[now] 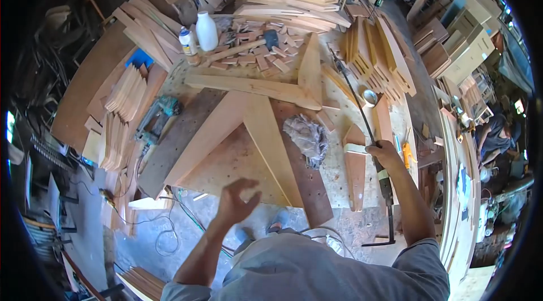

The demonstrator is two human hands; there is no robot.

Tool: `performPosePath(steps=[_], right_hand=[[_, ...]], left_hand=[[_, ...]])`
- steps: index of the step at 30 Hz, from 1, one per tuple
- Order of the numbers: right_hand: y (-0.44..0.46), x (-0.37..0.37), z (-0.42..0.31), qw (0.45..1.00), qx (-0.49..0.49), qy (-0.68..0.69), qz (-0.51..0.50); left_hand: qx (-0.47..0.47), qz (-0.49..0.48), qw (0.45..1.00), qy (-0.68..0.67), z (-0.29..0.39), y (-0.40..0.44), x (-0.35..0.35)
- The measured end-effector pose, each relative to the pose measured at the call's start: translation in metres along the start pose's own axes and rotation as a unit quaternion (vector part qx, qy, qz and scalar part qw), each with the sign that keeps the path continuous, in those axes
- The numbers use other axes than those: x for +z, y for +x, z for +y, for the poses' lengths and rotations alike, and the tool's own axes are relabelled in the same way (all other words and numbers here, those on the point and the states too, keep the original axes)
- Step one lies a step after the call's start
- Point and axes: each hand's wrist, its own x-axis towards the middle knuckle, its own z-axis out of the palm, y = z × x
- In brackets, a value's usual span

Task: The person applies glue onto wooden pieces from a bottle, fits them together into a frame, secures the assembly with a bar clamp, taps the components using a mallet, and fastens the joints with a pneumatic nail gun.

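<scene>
My right hand (pixel 386 154) is wrapped around a long dark bar clamp (pixel 367 123) with a bent handle at its near end. The clamp slants over the right side of the workbench (pixel 336 157). My left hand (pixel 238 202) hovers at the bench's near edge, holding nothing, thumb and fingers curved apart. Just beyond it, an angled wooden frame piece (pixel 257 126) lies with its two legs toward me. Another wooden angle (pixel 254 85) lies behind that one. Crumpled clear plastic (pixel 307 139) sits between the frame and a tapered wood block (pixel 356 174).
A mallet (pixel 271 39) lies among small wood offcuts, near a white bottle (pixel 206 31). At left is a teal nail gun (pixel 164 106) with its hose. Stacked boards (pixel 367 52) flank the bench. A person (pixel 498 137) is at far right. Cables (pixel 164 239) cross the floor.
</scene>
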Motion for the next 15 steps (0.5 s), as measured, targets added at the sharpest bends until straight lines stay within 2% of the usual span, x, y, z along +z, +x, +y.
performPosePath(steps=[1,3,6,9,11,15], right_hand=[[-0.011,0.007,-0.011,0.999,0.009,0.045,-0.017],[-0.03,0.03,-0.046,0.987,0.044,0.148,-0.043],[-0.036,0.074,-0.072,0.976,0.002,0.214,-0.038],[-0.042,0.113,-0.099,0.976,-0.002,0.216,-0.024],[-0.034,0.143,-0.104,0.967,-0.055,0.246,-0.038],[-0.036,0.21,-0.127,0.953,-0.073,0.287,-0.058]], left_hand=[[-0.034,-0.031,0.998,-0.051,0.002,-0.016,0.002],[-0.012,-0.06,0.995,-0.074,0.006,-0.037,0.006],[-0.009,-0.105,0.99,-0.094,0.012,-0.055,0.007],[-0.009,-0.118,0.988,-0.099,0.02,-0.068,-0.001],[-0.008,-0.132,0.985,-0.108,0.026,-0.076,-0.008],[0.001,-0.119,0.988,-0.098,0.033,-0.094,-0.027]])
